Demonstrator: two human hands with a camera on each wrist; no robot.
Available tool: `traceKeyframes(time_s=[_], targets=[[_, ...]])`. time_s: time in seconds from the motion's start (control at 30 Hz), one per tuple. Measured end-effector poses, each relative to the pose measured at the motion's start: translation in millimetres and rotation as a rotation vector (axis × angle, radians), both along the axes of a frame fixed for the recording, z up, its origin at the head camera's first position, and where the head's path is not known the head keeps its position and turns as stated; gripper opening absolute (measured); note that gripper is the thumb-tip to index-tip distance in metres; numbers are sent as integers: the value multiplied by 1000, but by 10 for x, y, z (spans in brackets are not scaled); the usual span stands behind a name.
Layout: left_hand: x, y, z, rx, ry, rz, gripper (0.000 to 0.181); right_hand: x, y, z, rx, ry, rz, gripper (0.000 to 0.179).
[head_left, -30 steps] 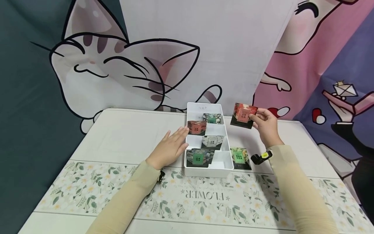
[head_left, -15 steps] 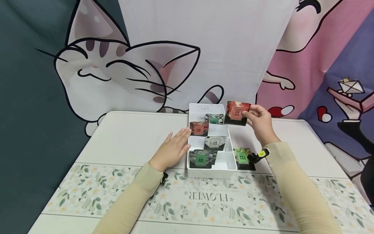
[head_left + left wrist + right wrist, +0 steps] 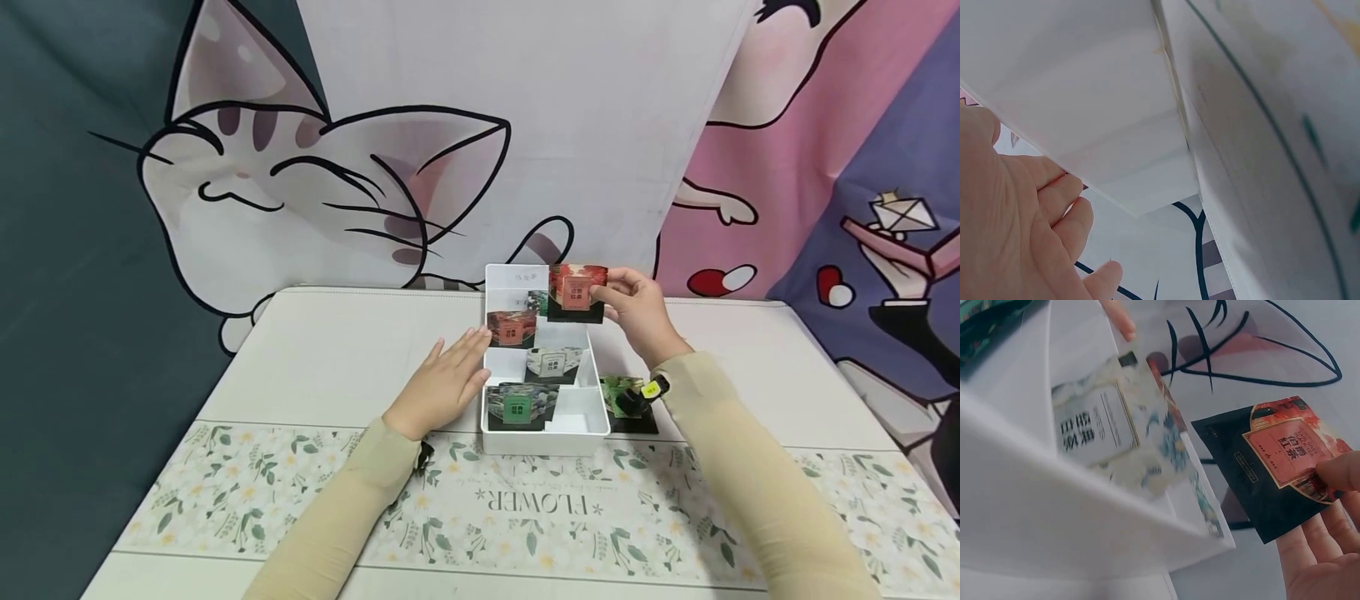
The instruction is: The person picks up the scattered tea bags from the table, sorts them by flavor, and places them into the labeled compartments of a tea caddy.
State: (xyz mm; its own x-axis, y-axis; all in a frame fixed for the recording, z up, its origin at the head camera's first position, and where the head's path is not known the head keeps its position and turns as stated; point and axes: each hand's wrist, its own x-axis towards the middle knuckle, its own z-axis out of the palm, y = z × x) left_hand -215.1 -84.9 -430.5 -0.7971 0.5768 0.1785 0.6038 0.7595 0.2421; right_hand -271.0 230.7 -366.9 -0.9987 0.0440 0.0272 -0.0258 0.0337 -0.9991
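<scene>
My right hand pinches a red-and-black tea sachet between thumb and fingers, holding it up over the far right part of a white divided box. In the right wrist view the same tea sachet hangs beside the box wall, its label facing the camera. My left hand rests with straight fingers against the box's left side; the left wrist view shows its fingers at the wall. Inside the box stand a red sachet, a white one, a dark green-labelled one and a partly hidden green one.
Another green sachet lies on the table right of the box, partly covered by the right wrist's camera. The table carries a flower-printed strip. A cartoon-cat cloth hangs behind the table's far edge.
My right hand has carried the red-and-black tea sachet leftward, from beside the box to over its far right part. My left hand has stayed at the box's left side.
</scene>
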Motion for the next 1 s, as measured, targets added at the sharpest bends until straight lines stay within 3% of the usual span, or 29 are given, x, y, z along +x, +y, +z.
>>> traceKeyframes(time_s=[0.47,1.0], targets=[[-13,-12,-26,15,2,-4,62,-30,-267,11,21,-31,57,9],[-12,-14,-16,25,-15,-7,62,-42,-460,-14,182,-50,81,13]])
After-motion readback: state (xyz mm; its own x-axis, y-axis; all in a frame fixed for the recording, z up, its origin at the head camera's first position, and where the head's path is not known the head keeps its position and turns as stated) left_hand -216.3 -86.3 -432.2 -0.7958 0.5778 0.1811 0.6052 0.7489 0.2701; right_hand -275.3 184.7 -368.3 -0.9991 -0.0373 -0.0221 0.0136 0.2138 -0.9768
